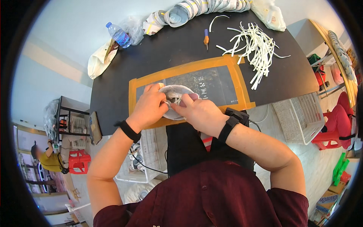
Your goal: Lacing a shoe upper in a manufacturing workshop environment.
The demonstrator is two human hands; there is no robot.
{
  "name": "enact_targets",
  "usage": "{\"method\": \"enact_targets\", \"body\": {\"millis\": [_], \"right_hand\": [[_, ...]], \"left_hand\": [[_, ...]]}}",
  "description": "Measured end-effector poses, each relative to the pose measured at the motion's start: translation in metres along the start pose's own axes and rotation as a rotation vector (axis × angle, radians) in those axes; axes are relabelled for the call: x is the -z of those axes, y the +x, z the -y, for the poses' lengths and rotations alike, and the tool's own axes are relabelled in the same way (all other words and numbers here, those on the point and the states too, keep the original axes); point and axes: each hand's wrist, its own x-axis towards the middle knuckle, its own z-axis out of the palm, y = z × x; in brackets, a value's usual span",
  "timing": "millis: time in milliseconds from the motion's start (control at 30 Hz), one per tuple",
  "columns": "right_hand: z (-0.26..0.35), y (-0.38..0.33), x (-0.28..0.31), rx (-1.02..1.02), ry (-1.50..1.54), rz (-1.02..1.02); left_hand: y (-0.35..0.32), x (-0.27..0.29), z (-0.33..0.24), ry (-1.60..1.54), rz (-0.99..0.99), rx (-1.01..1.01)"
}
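A round, bowl-shaped piece of pale grey material (pixel 174 87) lies hollow side up between my hands, above the near edge of the table. On its left side my left hand (pixel 152 102) grips the rim, fingers bent over it. The fingers of my right hand (pixel 198 113) reach into the hollow from the right and are pinched together. Something whitish and thin shows inside by the fingertips; what exactly the right fingers hold is hidden. Beneath is a dark sheet (pixel 223 84) framed with brown tape (pixel 181 69).
A pile of white strips (pixel 257 49) and an orange-and-blue handled tool (pixel 206 39) lie on the black table (pixel 159 56). Similar pieces stand nested in a row (pixel 189 13) at the back. A water bottle (pixel 118 34) is at left. White crates (pixel 300 117) stand below.
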Motion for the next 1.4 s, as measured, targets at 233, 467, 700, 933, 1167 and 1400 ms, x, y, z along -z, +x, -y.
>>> {"method": "enact_targets", "body": {"millis": [233, 467, 700, 933, 1167, 1400], "right_hand": [[0.006, 0.003, 0.003, -0.025, -0.053, 0.052], [0.003, 0.001, 0.002, 0.006, -0.052, 0.047], [0.004, 0.007, 0.001, -0.001, -0.064, 0.071], [0.003, 0.013, 0.005, -0.044, -0.033, 0.201], [0.003, 0.011, 0.001, -0.056, 0.009, 0.121], [0.003, 0.013, 0.004, -0.084, 0.001, 0.187]], "left_hand": [[-0.001, 0.004, 0.001, -0.04, 0.054, -0.021], [-0.003, 0.001, 0.005, -0.042, 0.071, -0.036], [-0.007, -0.001, -0.003, 0.03, -0.02, -0.011], [0.005, 0.012, -0.024, 0.267, 0.123, -0.014], [-0.003, 0.003, -0.001, 0.165, 0.07, 0.014], [0.01, 0.019, -0.005, 0.136, 0.268, 0.069]]}}
